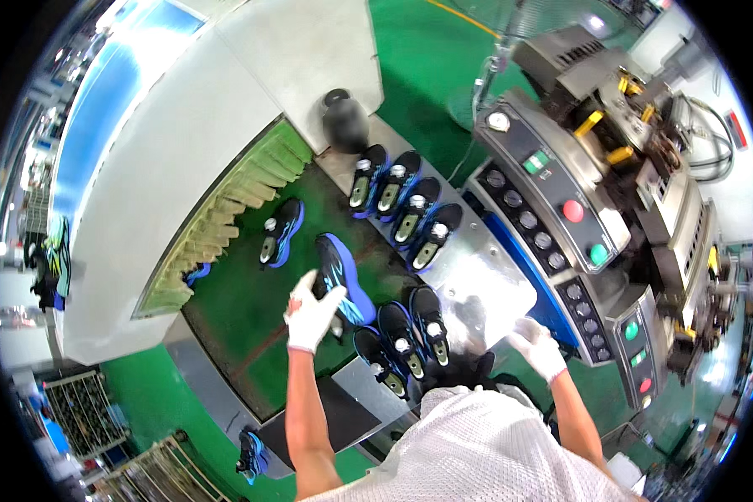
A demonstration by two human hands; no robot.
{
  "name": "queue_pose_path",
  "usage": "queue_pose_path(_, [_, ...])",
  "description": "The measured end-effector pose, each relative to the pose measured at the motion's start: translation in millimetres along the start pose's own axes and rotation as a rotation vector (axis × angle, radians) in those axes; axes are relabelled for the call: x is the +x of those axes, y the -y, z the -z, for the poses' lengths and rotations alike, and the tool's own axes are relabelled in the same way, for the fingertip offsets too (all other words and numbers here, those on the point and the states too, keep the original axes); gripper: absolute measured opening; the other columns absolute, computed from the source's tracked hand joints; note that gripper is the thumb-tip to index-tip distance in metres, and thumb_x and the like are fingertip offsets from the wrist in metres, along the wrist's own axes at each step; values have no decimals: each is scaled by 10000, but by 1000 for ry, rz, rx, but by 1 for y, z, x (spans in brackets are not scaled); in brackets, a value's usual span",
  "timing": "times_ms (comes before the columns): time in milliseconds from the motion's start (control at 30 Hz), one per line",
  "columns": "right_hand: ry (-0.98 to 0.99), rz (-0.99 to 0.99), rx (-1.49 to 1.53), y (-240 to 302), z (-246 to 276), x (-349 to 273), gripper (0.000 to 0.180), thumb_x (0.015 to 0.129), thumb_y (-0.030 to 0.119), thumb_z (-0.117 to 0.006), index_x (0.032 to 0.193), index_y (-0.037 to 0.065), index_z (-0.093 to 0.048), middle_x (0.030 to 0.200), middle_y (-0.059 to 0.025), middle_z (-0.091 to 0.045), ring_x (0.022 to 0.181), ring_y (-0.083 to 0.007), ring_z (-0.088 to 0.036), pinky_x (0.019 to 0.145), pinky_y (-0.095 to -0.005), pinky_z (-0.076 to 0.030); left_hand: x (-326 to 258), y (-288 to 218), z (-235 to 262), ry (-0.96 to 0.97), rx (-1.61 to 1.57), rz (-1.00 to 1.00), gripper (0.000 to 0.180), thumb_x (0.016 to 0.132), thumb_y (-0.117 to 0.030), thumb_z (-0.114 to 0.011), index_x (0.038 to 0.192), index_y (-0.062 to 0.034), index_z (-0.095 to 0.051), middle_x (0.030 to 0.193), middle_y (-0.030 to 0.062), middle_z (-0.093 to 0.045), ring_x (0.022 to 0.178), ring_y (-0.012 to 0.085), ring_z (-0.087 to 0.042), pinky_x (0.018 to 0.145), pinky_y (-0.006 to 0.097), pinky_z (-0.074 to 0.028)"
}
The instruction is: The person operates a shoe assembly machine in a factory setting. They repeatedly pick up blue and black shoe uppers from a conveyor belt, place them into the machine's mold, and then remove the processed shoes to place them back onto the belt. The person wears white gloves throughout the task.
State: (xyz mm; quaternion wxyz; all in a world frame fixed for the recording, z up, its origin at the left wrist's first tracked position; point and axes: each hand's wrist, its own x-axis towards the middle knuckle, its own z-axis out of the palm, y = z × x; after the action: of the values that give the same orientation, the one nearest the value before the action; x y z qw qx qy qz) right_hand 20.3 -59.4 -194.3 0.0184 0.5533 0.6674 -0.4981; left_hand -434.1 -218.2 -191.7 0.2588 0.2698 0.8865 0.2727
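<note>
On the green conveyor belt [251, 309], at ten o'clock from the person, the gloved left hand [311, 315] was closed around a blue shoe [343, 272]; the right hand [537, 347] rested half open on the steel table [485, 280], holding nothing.

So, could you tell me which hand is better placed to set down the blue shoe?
Left, probably. The left hand already grips the blue shoe above the green belt, while the right hand rests at the metal table edge by the machine.

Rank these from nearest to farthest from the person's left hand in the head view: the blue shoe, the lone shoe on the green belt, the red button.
1. Blue shoe, held in the left hand.
2. Lone shoe, up-left on the green belt.
3. Red button, far right on the machine panel.
</note>
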Motion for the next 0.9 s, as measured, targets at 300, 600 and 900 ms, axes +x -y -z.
queue_pose_path(300, [813, -15, 1609, 59, -1, -25, 733, 897, 394, -801, 1478, 55, -510, 1437, -150, -612, 1290, -298, -605, 1109, -523, -485, -114, -179, -58, 478, -770, -466, 784, 821, 31, -751, 1521, 27, -399, 1457, 196, -543, 1349, 291, -546, 1145, 433, -436])
queue_pose_path(600, [121, 169, 1641, 15, 172, -80, 454, 975, 196, -690, 1363, -20, -598, 1226, -181, -707, 1040, -305, -717, 934, -457, -599, -106, -254, -130, 384, -615, -583, 622, 911, 9, -716, 1471, 32, -447, 1405, 199, -593, 1290, 294, -610, 1110, 406, -490])
queue_pose_path(900, [-65, 596, 1634, -43, 261, -91, 891, 788, 212, -849, 1502, -72, -399, 1383, -313, -566, 1276, -460, -585, 1083, -577, -503, -70, -423, -194, 153, -108, -1046, 606, 884, -121, -802, 1420, 4, -548, 1390, 166, -598, 1229, 287, -626, 1047, 398, -523])
